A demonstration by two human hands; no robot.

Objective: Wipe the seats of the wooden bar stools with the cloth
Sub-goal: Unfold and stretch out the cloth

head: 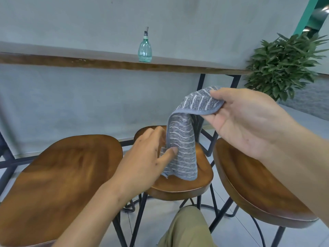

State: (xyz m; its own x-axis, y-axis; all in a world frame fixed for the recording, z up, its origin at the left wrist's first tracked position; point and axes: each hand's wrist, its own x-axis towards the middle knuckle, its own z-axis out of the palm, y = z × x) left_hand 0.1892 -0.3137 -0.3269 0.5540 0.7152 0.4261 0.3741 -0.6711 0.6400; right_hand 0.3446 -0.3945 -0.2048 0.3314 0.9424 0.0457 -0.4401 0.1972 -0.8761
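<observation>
A grey cloth with white stripes (pixel 183 139) hangs over the middle stool's wooden seat (pixel 201 177). My right hand (pixel 243 120) pinches its upper edge and holds it up. My left hand (pixel 147 157) grips the cloth lower down, with the thumb pressed on its left edge. The cloth's bottom hem rests on the middle seat. A second wooden seat (pixel 62 177) stands to the left and a third (pixel 252 186) to the right, both bare.
A wooden bar shelf (pixel 89 62) runs along the grey wall, with a green spray bottle (pixel 145 49) on it. A leafy plant (pixel 284 65) stands at the right. Black metal stool legs (pixel 138 211) and my knee (pixel 188 227) fill the tiled floor below.
</observation>
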